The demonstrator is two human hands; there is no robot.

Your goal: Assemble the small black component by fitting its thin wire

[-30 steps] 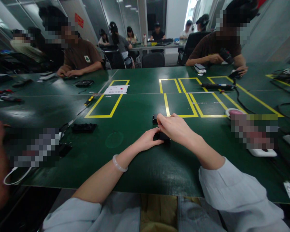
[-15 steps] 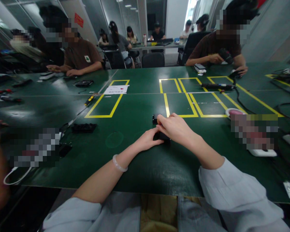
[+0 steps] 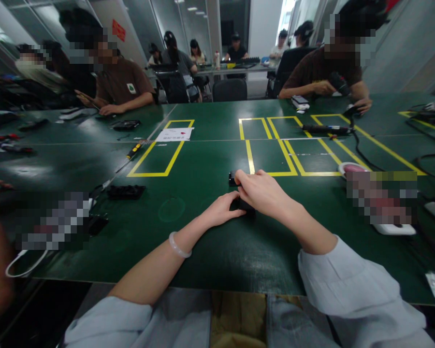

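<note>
A small black block-like part (image 3: 248,208) rests at the middle of the green table, mostly covered by my hands; its exact kind cannot be made out. My left hand (image 3: 224,209) grips it from the left, the thumb along its near side. Bent over its top is my right hand (image 3: 261,191), with the fingers closed together; whatever the fingertips pinch is hidden. Just past my right fingers, a dark end piece (image 3: 232,179) shows, and I cannot tell whether it belongs to the same part.
On the left lie a black tray-like piece (image 3: 126,192), a yellow-and-black screwdriver (image 3: 134,151) and a paper sheet (image 3: 174,134). A black stick-shaped tool (image 3: 326,129) with a cable lies at back right. Yellow tape (image 3: 250,157) marks the green tabletop (image 3: 210,256). Co-workers sit opposite and at far left.
My right hand has shifted very slightly over the black part; my left hand stays in place. Across the table on the left, a co-worker has raised one hand holding a thin item.
</note>
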